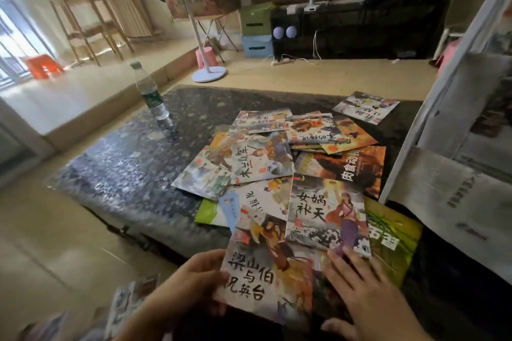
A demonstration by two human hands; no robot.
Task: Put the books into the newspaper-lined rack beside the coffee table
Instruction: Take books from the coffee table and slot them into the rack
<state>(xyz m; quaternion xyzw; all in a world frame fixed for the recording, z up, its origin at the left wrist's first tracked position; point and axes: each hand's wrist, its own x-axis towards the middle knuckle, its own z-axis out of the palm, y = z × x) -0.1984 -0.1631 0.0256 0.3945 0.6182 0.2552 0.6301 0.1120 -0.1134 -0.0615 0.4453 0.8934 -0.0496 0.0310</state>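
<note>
Books (pixel 285 152) lie scattered and overlapping on the dark table (pixel 124 158), one apart at its far right corner. Left hand (pixel 191 279) grips the nearest book's (pixel 266 274) left edge, thumb on the cover. Right hand (pixel 365 282) rests flat, fingers spread, on the books beside it. Rack (pixel 454 108) stands right of the table, its shelves lined with newspaper (pixel 454 202); contents too blurred to tell. Bottle (pixel 151 97) stands upright on the table's far left.

Thin paper books (pixel 279 163) with glossy printed covers lie on the bench (pixel 133 158), whose dark speckled stone top is polished and reflective. On the bench, left of the books, stands a clear plastic bottle (pixel 151 97). Right of the bench, matt newsprint lines a white rack (pixel 448 108).
</note>
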